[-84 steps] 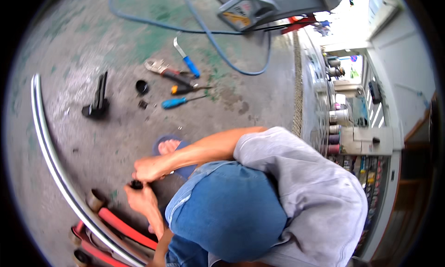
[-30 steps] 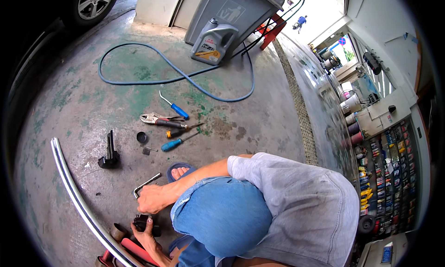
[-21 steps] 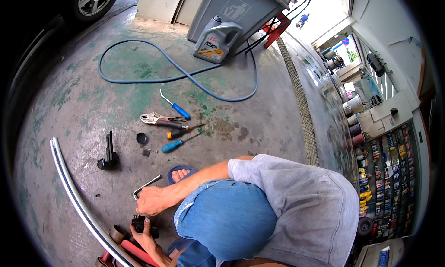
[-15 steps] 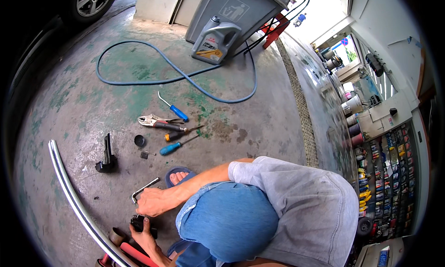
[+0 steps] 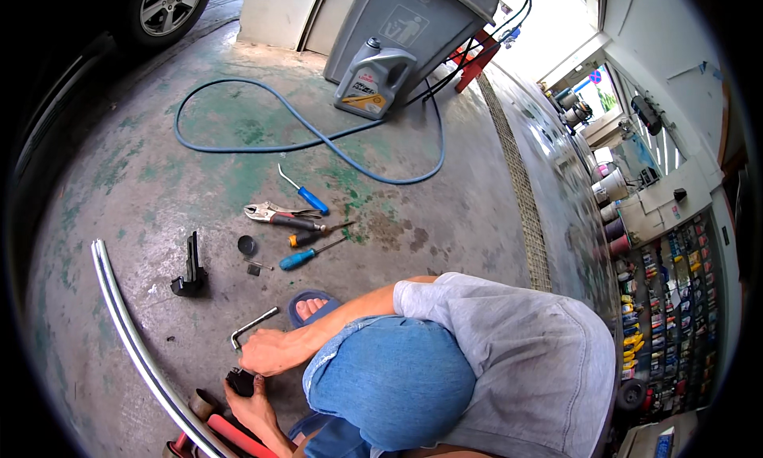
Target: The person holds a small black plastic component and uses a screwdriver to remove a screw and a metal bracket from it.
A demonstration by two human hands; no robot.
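My left hand (image 5: 256,410) is closed around a small black part (image 5: 240,382), thumb on its near side. Just above it, my right hand (image 5: 270,352) bends down with its fingers closed at the part. Its fingertips are hidden, so what they pinch does not show. An L-shaped wrench (image 5: 254,327) lies on the floor beside my right hand. Farther up, a black bracket-like piece (image 5: 191,271) stands near a round black cap (image 5: 247,244) and a small black square (image 5: 253,270).
Locking pliers (image 5: 278,216), a blue-handled bent pick (image 5: 306,196), a teal screwdriver (image 5: 299,258) and a yellow-and-black one (image 5: 310,237) lie ahead. A long pale trim strip (image 5: 135,347) curves at left, by a red bar (image 5: 238,438). Beyond are a blue hose (image 5: 397,180), oil jug (image 5: 373,84) and grey bin (image 5: 405,25).
The floor and tools have shifted slightly right and down in the picture. The black part in my left hand shows at a different angle. Both hands stay close together; the wrench keeps its place.
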